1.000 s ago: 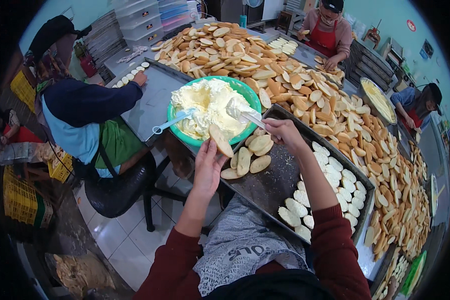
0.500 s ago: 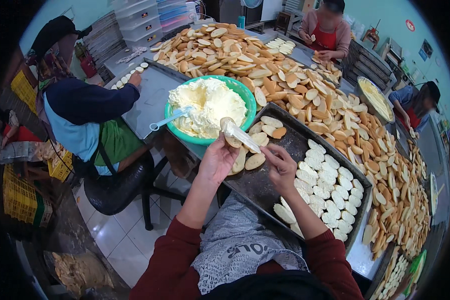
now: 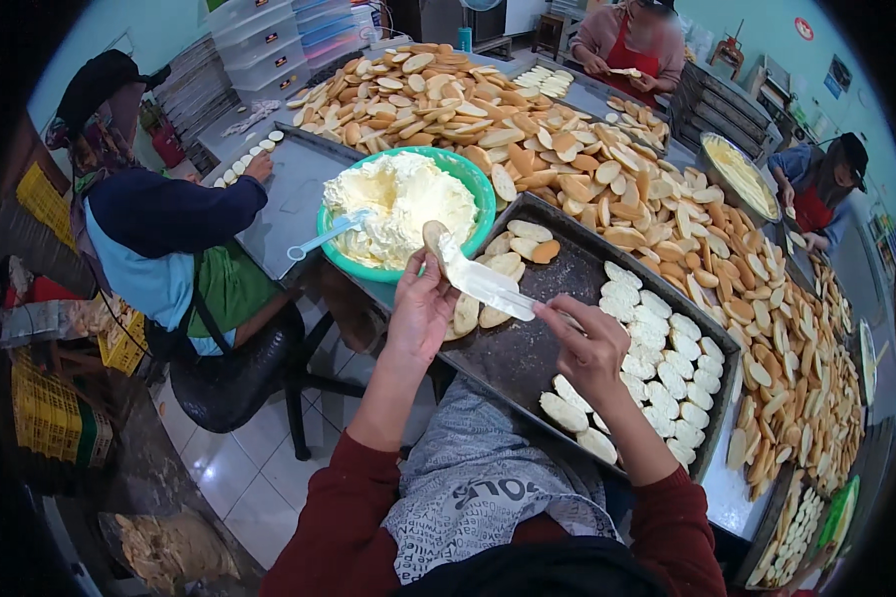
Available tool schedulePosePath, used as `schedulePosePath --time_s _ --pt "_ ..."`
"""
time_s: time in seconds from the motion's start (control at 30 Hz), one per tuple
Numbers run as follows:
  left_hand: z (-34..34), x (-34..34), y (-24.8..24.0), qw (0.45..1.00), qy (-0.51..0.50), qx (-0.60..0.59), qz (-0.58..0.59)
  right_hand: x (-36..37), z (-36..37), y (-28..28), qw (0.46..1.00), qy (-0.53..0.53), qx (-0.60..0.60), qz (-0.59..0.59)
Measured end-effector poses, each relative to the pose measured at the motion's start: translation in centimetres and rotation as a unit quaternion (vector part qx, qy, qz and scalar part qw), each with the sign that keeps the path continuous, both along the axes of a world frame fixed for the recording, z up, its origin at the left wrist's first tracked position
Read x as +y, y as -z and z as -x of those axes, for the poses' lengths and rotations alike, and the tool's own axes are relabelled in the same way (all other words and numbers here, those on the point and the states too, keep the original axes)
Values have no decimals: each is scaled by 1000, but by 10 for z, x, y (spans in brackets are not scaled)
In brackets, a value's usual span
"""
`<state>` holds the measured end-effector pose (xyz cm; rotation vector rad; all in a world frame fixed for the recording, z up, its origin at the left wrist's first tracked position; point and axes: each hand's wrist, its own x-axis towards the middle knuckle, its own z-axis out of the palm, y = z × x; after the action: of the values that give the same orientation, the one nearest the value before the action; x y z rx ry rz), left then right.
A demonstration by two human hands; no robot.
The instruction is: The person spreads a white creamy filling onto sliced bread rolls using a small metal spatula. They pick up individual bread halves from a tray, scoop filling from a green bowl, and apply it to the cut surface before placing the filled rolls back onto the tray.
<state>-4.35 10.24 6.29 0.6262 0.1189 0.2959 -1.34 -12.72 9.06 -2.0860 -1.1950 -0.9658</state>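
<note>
My left hand point(image 3: 420, 310) pinches an oval bread slice point(image 3: 434, 237) upright near the front rim of a green basin point(image 3: 486, 204). A flat spreading knife point(image 3: 495, 291) is in my right hand point(image 3: 589, 346). Its blade, with pale cream at the tip, touches or nearly touches the slice. Pale yellow cream point(image 3: 393, 204) is heaped in the basin, and a light blue scraper point(image 3: 321, 239) rests in it. Below my hands lies a dark baking tray point(image 3: 513, 366). Plain slices point(image 3: 530, 231) occupy its left end; cream-coated slices point(image 3: 657, 363) stand in rows at its right.
A large pile of bread slices point(image 3: 587, 179) covers the table behind the tray. One person point(image 3: 159, 219) sits at the left beside another tray point(image 3: 304, 189). Two people point(image 3: 627, 50) work across the table, near a cream-filled bowl point(image 3: 737, 174). A black stool point(image 3: 239, 368) stands at the left.
The knife has drawn back a little to the right from the slice, showing more blade. My left hand and slice have shifted slightly left. The whole view has turned slightly.
</note>
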Motion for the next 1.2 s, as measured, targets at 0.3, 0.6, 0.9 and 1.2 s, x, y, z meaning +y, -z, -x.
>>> schedulePosePath --time_s 0.3,0.6,0.9,1.2 --pt "6 -16 -3 997 61 27 27 -9 5 14 996 39 -63 -56" --pt "7 -43 -5 986 168 5 4 11 -32 24 990 117 -53 -59" --pt "-33 -55 27 971 223 12 -90 -63 -19 13 899 116 311 -287" --pt "-159 -108 99 901 176 21 -396 -164 28 5 826 241 319 -397"
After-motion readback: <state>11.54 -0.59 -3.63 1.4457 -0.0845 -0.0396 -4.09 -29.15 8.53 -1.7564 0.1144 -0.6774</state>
